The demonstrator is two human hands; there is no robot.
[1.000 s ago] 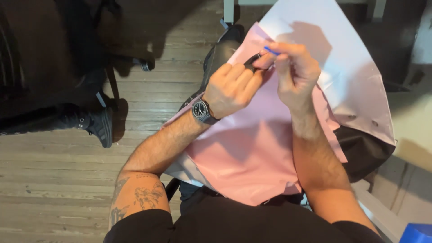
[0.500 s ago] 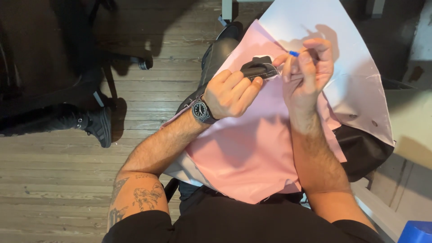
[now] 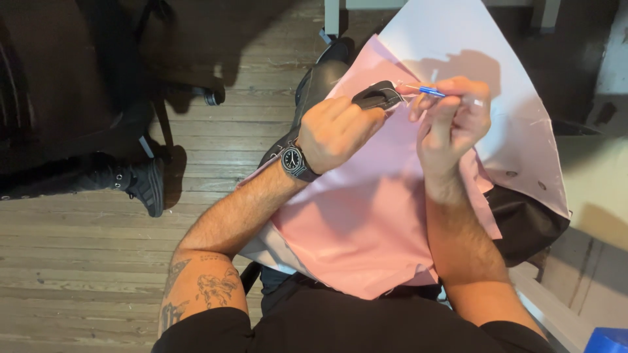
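1. The floor is made of old wooden boards, and a black boot of another person rests on it at the left.
2. The person sits with a pink sheet spread over the lap, and a white sheet lies under it, sticking out at the top.
3. The left hand is curled tight around a small black piece, holding it up over the pink sheet.
4. A black watch sits on the left wrist.
5. The right hand pinches a thin blue tool between its fingertips.
6. The tool's tip points at the black piece and is just beside it.
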